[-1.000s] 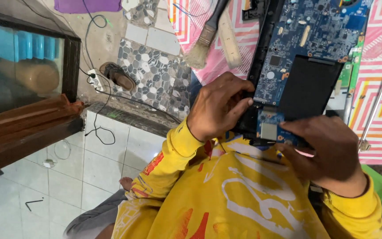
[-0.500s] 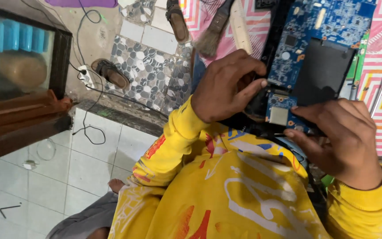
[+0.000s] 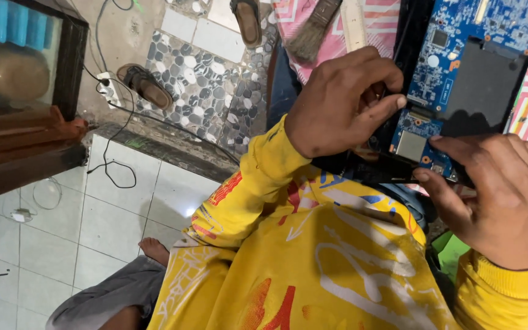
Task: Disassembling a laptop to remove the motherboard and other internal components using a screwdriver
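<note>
- Compared with the frame half a second back, both hands have slid a little to the right and down across the view, and the left hand's index finger now stretches out onto the board.
- Left hand [image 3: 343, 101] is curled, its index fingertip pressing the near edge of the blue circuit board [image 3: 453, 61]; whether anything sits inside the curled fingers cannot be told.
- Right hand [image 3: 496, 189] pinches the board's lower corner between thumb and fingertips, just beside a small silver metal shield [image 3: 410, 145].
- The 2 hands sit near each other but do not touch.
- The board lies inside a dark laptop shell, with a flat black rectangular panel [image 3: 484, 85] covering part of it.
- Under everything is a pink patterned mat [image 3: 386, 24], where a paintbrush [image 3: 313, 27] lies.
- 2 sandals [image 3: 148, 85] rest apart on the pebble floor.
</note>
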